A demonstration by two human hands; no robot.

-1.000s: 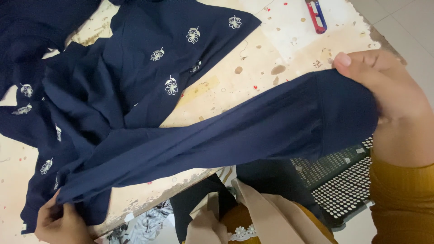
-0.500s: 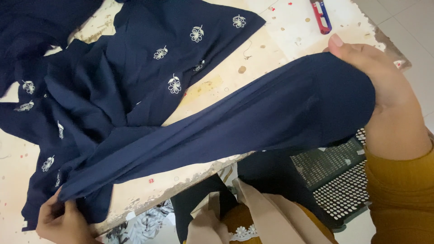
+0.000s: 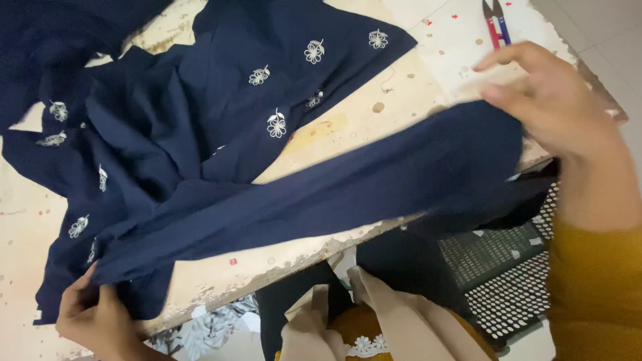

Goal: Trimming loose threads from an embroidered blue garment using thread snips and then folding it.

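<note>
Navy garment [image 3: 200,147] with white embroidered flowers spread over the worn pale surface [image 3: 354,127], from 9 to 12 o'clock. One long plain panel [image 3: 321,200] drawn taut across the near edge, probably to keep it flat and straight. Left hand [image 3: 93,317] at 7 o'clock, grip pinched on the panel's lower end. Right hand [image 3: 555,107] at 2 o'clock, fingers loosely spread over the upper end; pinched or only pressing, cannot tell. Small snips [image 3: 495,20] at 1 o'clock, well apart.

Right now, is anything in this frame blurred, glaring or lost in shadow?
Head view: the right hand is motion-blurred at the fingers; the left hand and navy garment are sharper; light is soft and even, no glare, though the dark fabric's folds lose detail.
</note>
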